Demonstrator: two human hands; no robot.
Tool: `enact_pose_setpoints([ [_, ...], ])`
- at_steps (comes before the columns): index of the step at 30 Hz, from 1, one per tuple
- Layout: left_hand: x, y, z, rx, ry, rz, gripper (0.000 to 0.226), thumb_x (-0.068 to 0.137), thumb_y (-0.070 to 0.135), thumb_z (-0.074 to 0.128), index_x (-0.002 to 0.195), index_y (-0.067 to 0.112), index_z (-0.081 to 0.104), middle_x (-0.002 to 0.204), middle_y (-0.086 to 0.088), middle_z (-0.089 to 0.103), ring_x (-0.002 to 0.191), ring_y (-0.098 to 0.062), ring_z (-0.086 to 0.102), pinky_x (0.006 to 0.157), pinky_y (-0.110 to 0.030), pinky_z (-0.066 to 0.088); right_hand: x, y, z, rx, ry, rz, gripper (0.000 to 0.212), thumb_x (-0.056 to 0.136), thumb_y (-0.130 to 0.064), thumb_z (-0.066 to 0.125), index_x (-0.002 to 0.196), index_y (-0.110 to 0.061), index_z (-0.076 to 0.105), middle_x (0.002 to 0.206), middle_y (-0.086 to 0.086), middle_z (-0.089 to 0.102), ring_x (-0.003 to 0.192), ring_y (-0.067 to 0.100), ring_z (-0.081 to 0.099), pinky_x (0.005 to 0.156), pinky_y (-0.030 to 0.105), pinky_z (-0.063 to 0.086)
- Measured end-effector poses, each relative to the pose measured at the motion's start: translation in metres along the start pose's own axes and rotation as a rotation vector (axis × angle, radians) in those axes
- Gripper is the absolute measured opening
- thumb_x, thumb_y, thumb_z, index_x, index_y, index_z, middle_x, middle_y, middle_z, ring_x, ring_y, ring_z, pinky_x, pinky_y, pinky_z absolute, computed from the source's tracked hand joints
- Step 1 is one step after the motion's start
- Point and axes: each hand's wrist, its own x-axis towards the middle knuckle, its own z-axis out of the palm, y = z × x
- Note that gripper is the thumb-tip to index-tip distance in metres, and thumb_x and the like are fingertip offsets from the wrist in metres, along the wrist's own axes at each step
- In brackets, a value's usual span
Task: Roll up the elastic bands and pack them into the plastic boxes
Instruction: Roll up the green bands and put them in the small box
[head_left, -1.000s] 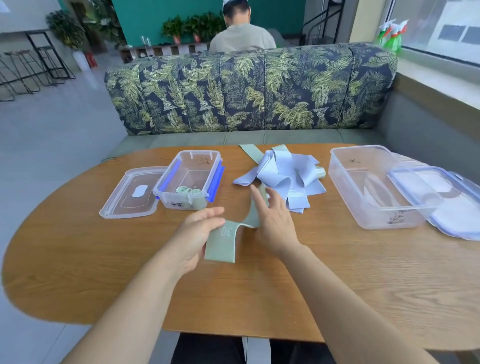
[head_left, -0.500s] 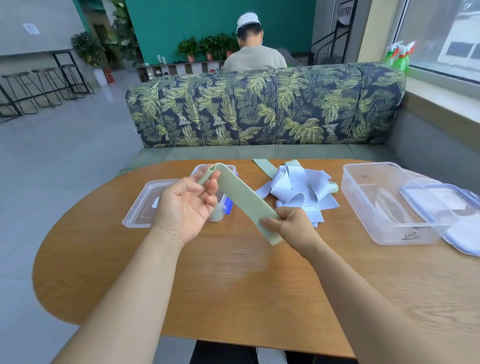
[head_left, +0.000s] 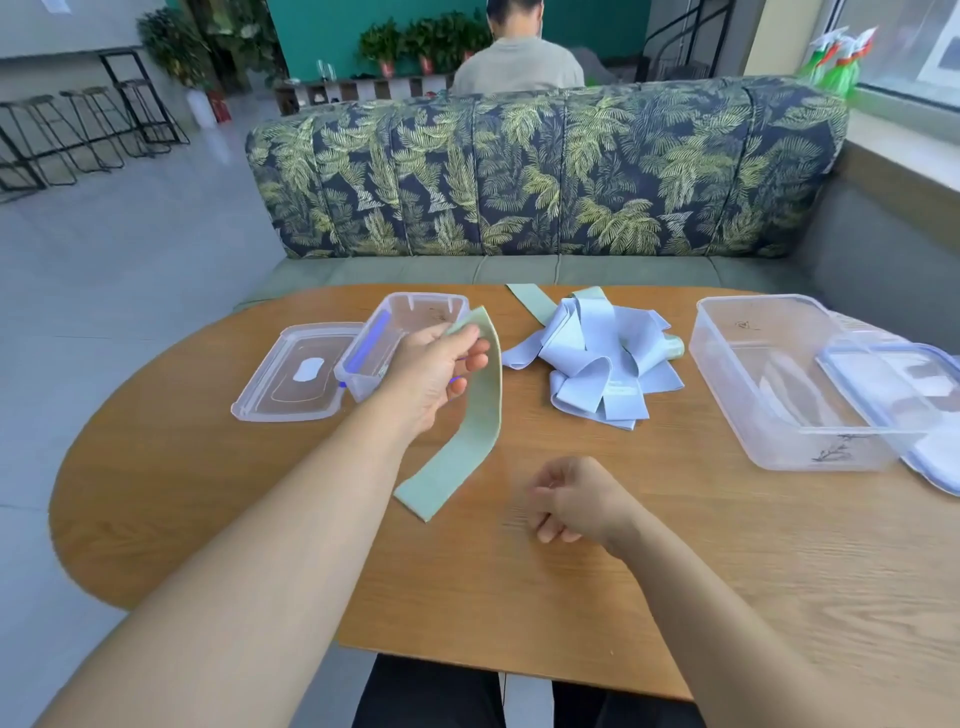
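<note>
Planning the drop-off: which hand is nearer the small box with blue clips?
Left. The left hand, pinching the green band, is raised just in front of the small box, overlapping it; the right hand sits nearer the person, clear of it.

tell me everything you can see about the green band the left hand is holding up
The green band is a wide, flat, pale sage strip, matte and limp like stretchy fabric, and fully unrolled. The left hand pinches its top end in front of the small box. From there it arches over and hangs down in a curve, and its lower end seems to rest on the wooden table. The right hand, fingers curled, is apart from it.
</note>
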Motion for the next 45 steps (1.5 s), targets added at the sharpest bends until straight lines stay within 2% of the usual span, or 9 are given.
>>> enact_pose_setpoints([
  [4,0.017,-0.005,0.012,0.060,-0.004,-0.028,0.005,0.095,0.023,0.057,0.096,0.021,0.062,0.084,0.004,0.069,0.071,-0.005,0.061,0.049,-0.014,0.035,0.027,-0.004,0.004,-0.095,0.227,-0.115,0.072,0.074,-0.036,0.075,0.136,-0.021,0.042,0.115,-0.003,0.061,0.104,0.019,0.063,0.091,0.041,0.051],
  [7,0.027,0.002,0.019,0.068,-0.028,-0.040,0.004,0.095,0.021,0.057,0.097,0.018,0.060,0.079,0.004,0.069,0.066,-0.005,0.060,0.051,-0.016,0.034,0.047,-0.016,0.008,0.195,0.175,-0.179,0.104,0.062,-0.036,0.080,0.148,-0.015,0.025,0.115,-0.013,0.057,0.115,0.016,0.058,0.099,0.042,0.048],
  [11,0.042,0.012,0.024,0.066,-0.075,-0.056,0.012,0.095,0.022,0.057,0.105,0.017,0.059,0.082,0.003,0.069,0.064,-0.004,0.060,0.050,-0.016,0.034,0.059,-0.023,0.011,0.300,0.133,-0.189,0.032,0.078,-0.014,0.067,0.110,-0.013,0.066,0.100,0.003,0.073,0.092,0.020,0.069,0.091,0.044,0.053],
  [13,0.050,0.015,0.026,0.048,-0.066,-0.052,0.010,0.095,0.022,0.057,0.103,0.017,0.060,0.080,0.004,0.069,0.064,-0.004,0.060,0.050,-0.016,0.035,0.051,-0.027,0.010,0.421,0.033,-0.172,0.018,0.084,-0.002,0.058,0.096,-0.005,0.071,0.095,0.012,0.074,0.084,0.024,0.067,0.084,0.037,0.055],
  [17,0.065,0.005,0.030,0.046,-0.017,-0.077,0.017,0.094,0.023,0.059,0.109,0.016,0.057,0.078,0.003,0.069,0.060,-0.002,0.060,0.046,-0.013,0.036,0.031,-0.015,0.002,0.659,-0.141,0.001,0.017,0.088,-0.001,0.051,0.097,-0.003,0.065,0.095,0.012,0.072,0.083,0.026,0.068,0.081,0.037,0.056],
  [25,0.069,-0.072,0.044,0.144,0.042,-0.305,0.004,0.095,0.020,0.057,0.096,0.016,0.058,0.078,0.001,0.065,0.060,-0.003,0.058,0.047,-0.012,0.039,-0.006,0.009,-0.002,0.422,-0.061,0.104,0.022,0.088,-0.004,0.061,0.103,-0.020,0.062,0.092,-0.001,0.073,0.080,0.015,0.072,0.064,0.032,0.060],
  [29,0.071,-0.074,0.044,0.127,0.026,-0.279,0.026,0.098,0.016,0.051,0.124,0.011,0.051,0.095,-0.005,0.066,0.072,-0.008,0.061,0.059,-0.018,0.045,-0.008,0.008,-0.003,0.383,-0.040,0.139,0.020,0.087,-0.003,0.061,0.094,-0.022,0.060,0.089,-0.001,0.072,0.077,0.014,0.071,0.058,0.028,0.058],
  [34,0.068,-0.075,0.038,0.183,0.027,-0.224,0.066,0.096,0.007,0.049,0.152,0.016,0.013,0.112,-0.009,0.066,0.086,-0.012,0.066,0.069,-0.022,0.049,-0.008,0.005,-0.005,0.385,-0.041,0.169,0.019,0.088,-0.001,0.060,0.102,-0.013,0.063,0.096,0.004,0.073,0.084,0.019,0.072,0.070,0.035,0.061],
  [45,0.004,-0.102,0.010,0.348,0.083,-0.007,0.035,0.095,0.008,0.051,0.130,0.011,0.052,0.100,0.000,0.066,0.090,-0.010,0.066,0.075,-0.022,0.051,-0.009,0.007,-0.002,0.441,-0.015,0.197,0.016,0.088,-0.002,0.062,0.102,-0.009,0.061,0.099,0.010,0.072,0.086,0.022,0.072,0.071,0.035,0.060],
])
